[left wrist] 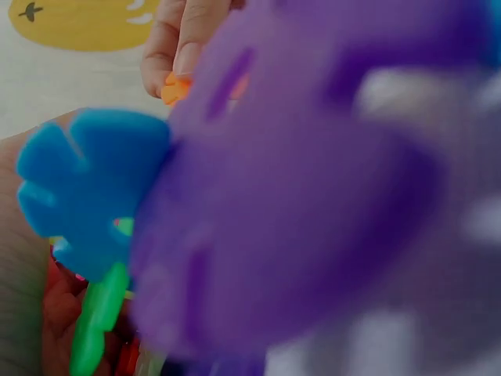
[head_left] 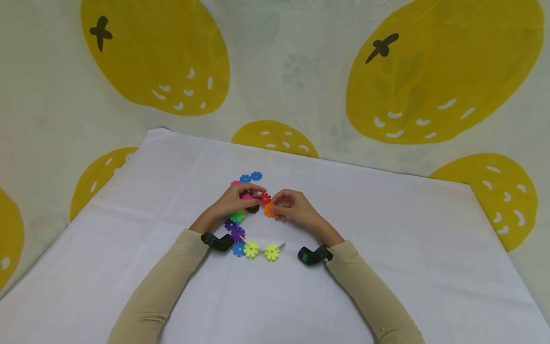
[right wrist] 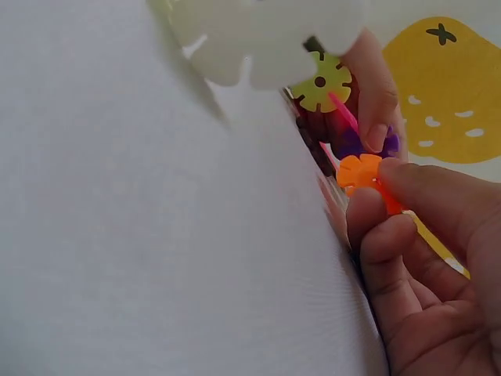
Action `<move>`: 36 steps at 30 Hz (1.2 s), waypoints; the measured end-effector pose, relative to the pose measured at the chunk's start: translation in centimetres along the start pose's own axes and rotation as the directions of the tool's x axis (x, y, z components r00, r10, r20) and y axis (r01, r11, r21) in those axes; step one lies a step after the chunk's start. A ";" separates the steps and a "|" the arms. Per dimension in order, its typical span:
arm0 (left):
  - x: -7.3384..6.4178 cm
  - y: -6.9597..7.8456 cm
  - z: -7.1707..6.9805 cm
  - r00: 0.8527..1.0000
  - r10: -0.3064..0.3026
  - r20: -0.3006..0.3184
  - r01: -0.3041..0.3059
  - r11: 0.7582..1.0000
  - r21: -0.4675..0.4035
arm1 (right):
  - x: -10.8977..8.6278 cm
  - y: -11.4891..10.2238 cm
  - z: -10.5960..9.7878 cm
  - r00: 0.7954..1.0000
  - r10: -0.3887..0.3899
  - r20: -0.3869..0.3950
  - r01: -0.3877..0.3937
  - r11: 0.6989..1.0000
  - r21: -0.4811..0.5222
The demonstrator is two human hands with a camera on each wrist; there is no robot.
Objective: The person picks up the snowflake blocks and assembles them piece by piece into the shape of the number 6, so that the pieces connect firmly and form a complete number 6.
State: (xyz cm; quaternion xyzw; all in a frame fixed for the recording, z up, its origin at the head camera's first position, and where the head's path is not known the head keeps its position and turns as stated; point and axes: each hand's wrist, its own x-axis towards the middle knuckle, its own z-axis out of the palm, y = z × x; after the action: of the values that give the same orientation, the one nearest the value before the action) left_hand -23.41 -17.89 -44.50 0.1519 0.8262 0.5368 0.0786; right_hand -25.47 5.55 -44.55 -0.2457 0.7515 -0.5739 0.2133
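Observation:
My left hand (head_left: 232, 199) grips a joined chain of plastic snowflake discs near its upper end. Its fingertips lie by a pink disc (head_left: 246, 196), and in the right wrist view they press on a purple disc (right wrist: 366, 143). My right hand (head_left: 296, 208) pinches an orange snowflake disc (head_left: 269, 209) between thumb and fingers, against or very near a red disc (head_left: 266, 197); whether they are joined I cannot tell. Below the left hand the chain runs through green (head_left: 237, 216), purple (head_left: 237, 233) and blue (head_left: 238, 250) discs to two yellow-green ones (head_left: 272, 252).
Two blue discs (head_left: 256, 176) show just beyond the left hand. A white cloth (head_left: 386, 286) covers the table, and a curtain with yellow fruit prints (head_left: 279, 62) hangs behind its far edge. A blurred purple disc (left wrist: 290, 204) blocks much of the left wrist view.

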 end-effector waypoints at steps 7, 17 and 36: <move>-0.1 -0.1 0.1 1.000 -0.014 0.006 0.013 0.999 0.042 | 0.0 -0.1 0.0 0.998 -0.031 -0.047 0.030 1.000 -0.006; -0.1 -0.1 0.2 1.000 -0.023 -0.013 0.024 0.999 0.042 | 0.0 0.0 -0.4 0.989 -0.094 -0.117 0.096 0.995 0.011; 0.1 0.0 0.2 1.000 0.006 -0.028 -0.004 0.998 0.067 | 0.0 -0.2 -0.2 0.979 -0.070 -0.191 0.074 0.997 0.012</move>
State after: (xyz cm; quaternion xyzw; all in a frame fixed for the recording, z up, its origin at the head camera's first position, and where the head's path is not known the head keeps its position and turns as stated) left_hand -23.46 -17.72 -44.57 0.1491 0.8443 0.5111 0.0604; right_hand -25.55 5.68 -44.33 -0.2148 0.7535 -0.6093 0.1219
